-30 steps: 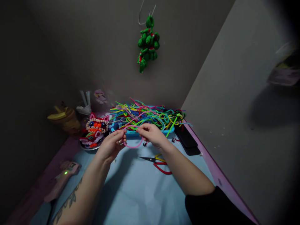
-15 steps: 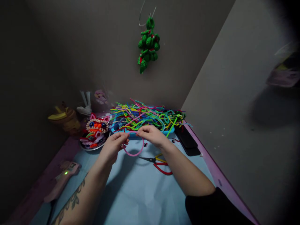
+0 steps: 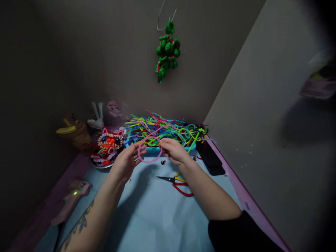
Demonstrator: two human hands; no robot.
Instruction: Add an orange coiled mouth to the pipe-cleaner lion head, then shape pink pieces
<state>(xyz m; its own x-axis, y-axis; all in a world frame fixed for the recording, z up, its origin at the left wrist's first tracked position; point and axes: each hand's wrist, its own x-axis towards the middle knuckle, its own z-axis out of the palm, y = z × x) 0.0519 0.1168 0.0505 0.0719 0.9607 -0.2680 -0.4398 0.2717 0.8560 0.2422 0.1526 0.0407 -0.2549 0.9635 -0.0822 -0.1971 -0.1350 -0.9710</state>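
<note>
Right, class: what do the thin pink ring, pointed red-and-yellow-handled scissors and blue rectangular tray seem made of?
Thin pink ring: perhaps matte, fuzzy chenille wire, given its neat curve; fibres too small to confirm. Scissors: probably dull metal blades, being dark and slim; likely smooth plastic handles, evenly coloured. Tray: likely smooth plastic, from its uniform blue colour.

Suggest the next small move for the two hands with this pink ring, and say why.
Probably close the fingers of the left hand on the left side of the pink pipe-cleaner ring: the right hand appears to pinch its right side, while the left fingers look loosely spread beside it, so a second pinch would likely steady it.
</note>
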